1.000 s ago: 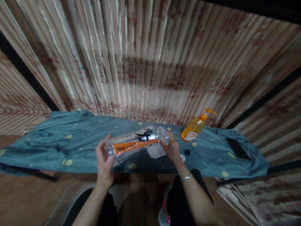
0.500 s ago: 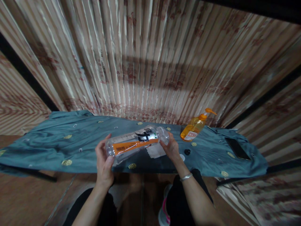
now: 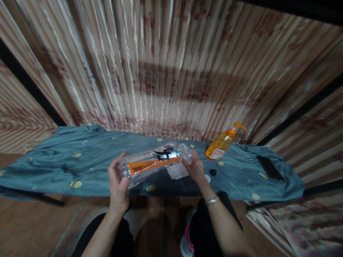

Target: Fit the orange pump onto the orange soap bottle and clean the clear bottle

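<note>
A clear plastic bottle (image 3: 154, 162) with an orange and black label lies nearly level above the cloth, its narrower end to the right. My left hand (image 3: 118, 182) grips its wide left end, thumb below and fingers behind. Around the narrower right end my right hand (image 3: 194, 166) is closed; some of its fingers are hidden. Under the bottle, partly covered by it, a white tissue (image 3: 178, 172) rests on the cloth. A small black object (image 3: 213, 172) and a white round piece (image 3: 207, 178) lie just right of my right hand.
A pump bottle of orange liquid (image 3: 220, 145) stands tilted in view at the back right. Near the right end lies a dark phone (image 3: 269, 167). The green patterned cloth (image 3: 99, 160) covers a narrow table. Pleated curtains (image 3: 166, 71) hang behind, with dark metal bars at the sides.
</note>
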A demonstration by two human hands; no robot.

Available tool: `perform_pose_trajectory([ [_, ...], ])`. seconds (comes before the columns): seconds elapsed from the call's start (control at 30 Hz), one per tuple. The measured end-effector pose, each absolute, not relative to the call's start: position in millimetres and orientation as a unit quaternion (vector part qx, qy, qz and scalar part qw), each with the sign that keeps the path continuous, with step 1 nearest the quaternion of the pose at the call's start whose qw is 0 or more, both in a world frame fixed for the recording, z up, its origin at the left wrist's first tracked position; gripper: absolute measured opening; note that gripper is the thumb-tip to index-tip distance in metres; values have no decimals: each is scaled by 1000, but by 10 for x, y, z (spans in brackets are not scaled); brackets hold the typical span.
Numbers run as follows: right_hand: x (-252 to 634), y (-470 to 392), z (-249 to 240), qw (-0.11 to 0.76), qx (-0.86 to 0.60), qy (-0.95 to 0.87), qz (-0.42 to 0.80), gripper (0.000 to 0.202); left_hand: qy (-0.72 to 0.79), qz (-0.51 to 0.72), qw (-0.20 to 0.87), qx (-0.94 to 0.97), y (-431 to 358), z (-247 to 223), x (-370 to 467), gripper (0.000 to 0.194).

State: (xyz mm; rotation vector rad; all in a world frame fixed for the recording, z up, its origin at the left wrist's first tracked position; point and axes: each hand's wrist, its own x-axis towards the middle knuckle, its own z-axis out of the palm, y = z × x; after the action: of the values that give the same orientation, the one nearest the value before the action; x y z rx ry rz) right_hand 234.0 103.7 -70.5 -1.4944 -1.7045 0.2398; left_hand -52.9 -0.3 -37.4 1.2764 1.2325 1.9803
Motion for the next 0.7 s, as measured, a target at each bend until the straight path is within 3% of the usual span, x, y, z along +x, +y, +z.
perform_pose_trajectory([
  [0.7, 2344, 1044, -719, 432, -590, -675, 99, 47, 458, 718, 229, 472, -10, -367, -519, 72],
])
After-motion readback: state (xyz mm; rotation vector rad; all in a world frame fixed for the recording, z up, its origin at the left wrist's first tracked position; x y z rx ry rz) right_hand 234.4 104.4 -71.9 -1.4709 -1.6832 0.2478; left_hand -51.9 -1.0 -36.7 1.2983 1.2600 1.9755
